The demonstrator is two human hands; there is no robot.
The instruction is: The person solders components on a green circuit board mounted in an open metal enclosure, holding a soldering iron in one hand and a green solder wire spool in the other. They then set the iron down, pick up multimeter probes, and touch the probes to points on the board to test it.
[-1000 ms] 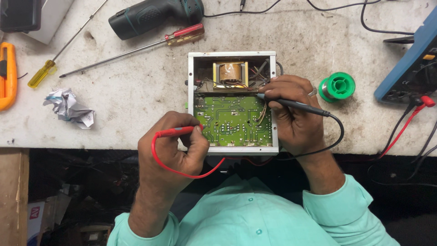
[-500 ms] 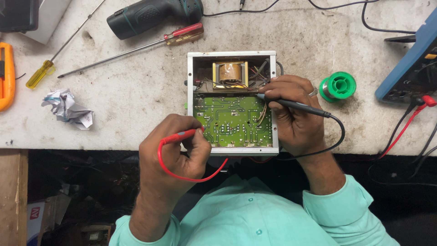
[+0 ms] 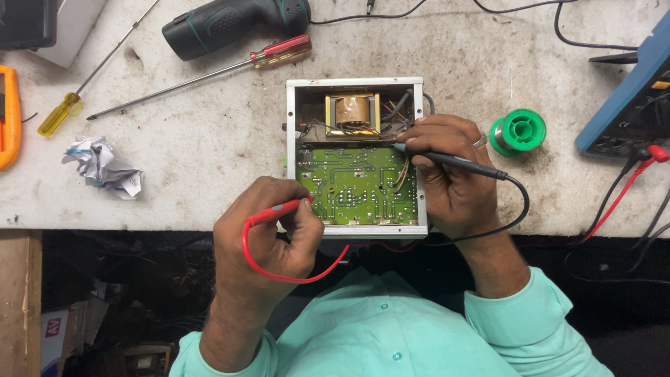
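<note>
1. Head view — left hand at 7 o'clock of the open metal box; fingers pinch the red probe, tip at the lower-left corner of the green circuit board.
2. Right hand at 3 o'clock of the box; fingers pinch the black probe, tip at the board's upper-right edge.
3. Box sits at the near edge of the tabletop — a copper-wound transformer at 12 o'clock inside it.
4. Green solder spool at 3 o'clock, just beyond the right hand.
5. Blue meter far right, red and black leads plugged in.
6. Red-handled screwdriver, dark power driver at 11 o'clock; crumpled paper at 9 o'clock.
</note>
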